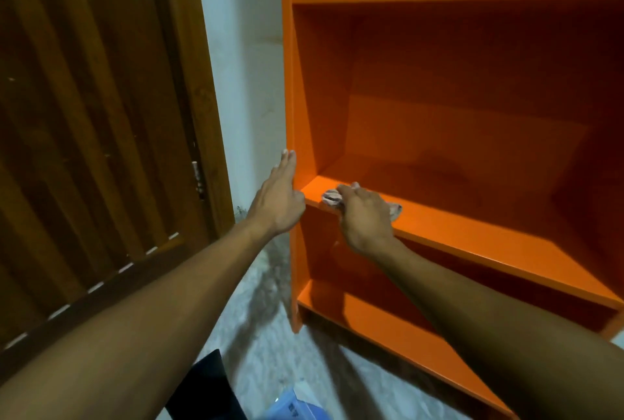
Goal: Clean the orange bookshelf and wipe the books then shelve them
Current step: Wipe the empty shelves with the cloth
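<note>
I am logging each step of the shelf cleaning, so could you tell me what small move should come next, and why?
Probably sweep the cloth rightward along the shelf board: the right hand presses it at the left end, while the left hand steadies the side panel.

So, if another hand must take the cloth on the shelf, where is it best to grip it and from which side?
Probably the bunched end of the cloth sticking out left of the right hand, reached from the open shelf front. The rest lies under that hand; the left hand rests on the side panel.
</note>
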### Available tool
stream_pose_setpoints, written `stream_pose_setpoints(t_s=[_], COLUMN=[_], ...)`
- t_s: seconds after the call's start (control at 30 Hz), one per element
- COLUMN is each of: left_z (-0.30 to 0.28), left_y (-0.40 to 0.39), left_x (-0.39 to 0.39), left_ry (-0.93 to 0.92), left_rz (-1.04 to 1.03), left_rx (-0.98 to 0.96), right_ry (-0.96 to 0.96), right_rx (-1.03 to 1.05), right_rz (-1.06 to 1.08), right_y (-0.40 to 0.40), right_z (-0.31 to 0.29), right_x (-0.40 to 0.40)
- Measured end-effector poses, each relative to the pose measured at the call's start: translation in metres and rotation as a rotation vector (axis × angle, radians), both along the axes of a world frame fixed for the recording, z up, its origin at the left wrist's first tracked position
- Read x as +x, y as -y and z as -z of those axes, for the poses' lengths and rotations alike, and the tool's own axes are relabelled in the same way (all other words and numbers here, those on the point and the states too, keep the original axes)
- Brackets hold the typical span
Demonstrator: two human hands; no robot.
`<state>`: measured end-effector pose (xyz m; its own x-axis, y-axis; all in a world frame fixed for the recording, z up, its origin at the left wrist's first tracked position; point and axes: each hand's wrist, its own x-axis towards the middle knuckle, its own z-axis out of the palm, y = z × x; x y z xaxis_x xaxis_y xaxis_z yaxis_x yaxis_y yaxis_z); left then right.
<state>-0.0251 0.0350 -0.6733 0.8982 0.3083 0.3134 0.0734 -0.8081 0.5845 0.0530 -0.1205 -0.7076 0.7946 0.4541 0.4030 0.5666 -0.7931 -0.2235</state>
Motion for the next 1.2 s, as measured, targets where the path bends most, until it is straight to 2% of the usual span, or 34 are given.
stream_pose_setpoints(t_s=[0.07,0.23,0.33,0.47,0.6,0.8,1.03,1.2], left_z=[0.001,-0.004,-0.007,-0.003,0.021,0.113,0.238,0.287], left_y=[-0.005,-0.008,-0.007,-0.002,0.009,0.014,0.033,0.040], left_x=[0.000,-0.004,-0.005,-0.019,-0.056,-0.117,-0.186,-0.211], left_ry=[-0.002,-0.031,-0.070,-0.092,-0.099,-0.326,-0.749,-1.008], left_rz=[0.003,0.013,0.011,0.010,-0.041,-0.106,-0.072,-0.095], left_rx=[0.027,0.065,0.071,0.035,-0.050,-0.125,-0.184,-0.095], right_ry=[0.021,0.133,0.214,0.108,-0.089,-0.354,-0.593,-0.669], right_rx=[-0.057,-0.017,-0.151,-0.223,-0.171,-0.026,0.013,0.050], right_rz=[-0.083,-0.355,-0.509,-0.581,-0.593,-0.500,-0.407,-0.396], right_y=[-0.007,-0.013,-0.008,0.004,0.024,0.058,0.086,0.104], right_z=[0.001,0.008,0.022,0.042,0.060,0.104,0.161,0.185], right_x=[-0.007,-0.028,-0.046,-0.068,-0.083,-0.109,-0.140,-0.153])
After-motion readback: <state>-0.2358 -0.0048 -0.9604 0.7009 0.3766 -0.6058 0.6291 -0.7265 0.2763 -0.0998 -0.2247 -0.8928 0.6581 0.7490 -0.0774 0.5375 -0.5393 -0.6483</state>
